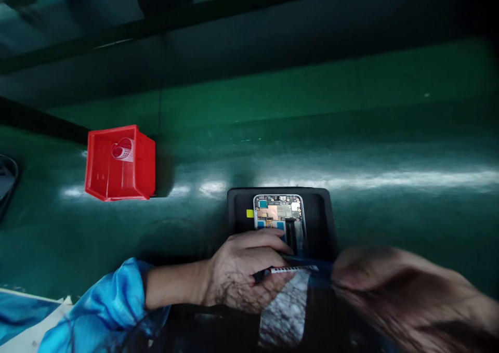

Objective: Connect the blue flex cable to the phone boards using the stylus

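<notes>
An opened smartphone (277,212) lies in a black tray (318,223), its circuit board exposed at the top end. My left hand (249,270) reaches over the phone's lower part and hides it. Its fingers are curled, and a narrow white strip with dark marks (294,269) sticks out between them toward the right. My right hand (413,290) is to the right of the tray, smeared by motion, with its fingertips drawn together close to the strip's end. Dark bluish material shows between the two hands; whether the right fingers hold it is unclear.
On the green work surface (202,223), a red bin (144,166) stands left of the tray with a curled pink-and-white strip (123,150) inside. A yellow tab (250,213) lies beside the phone. A dark-rimmed object (8,181) shows at the left edge.
</notes>
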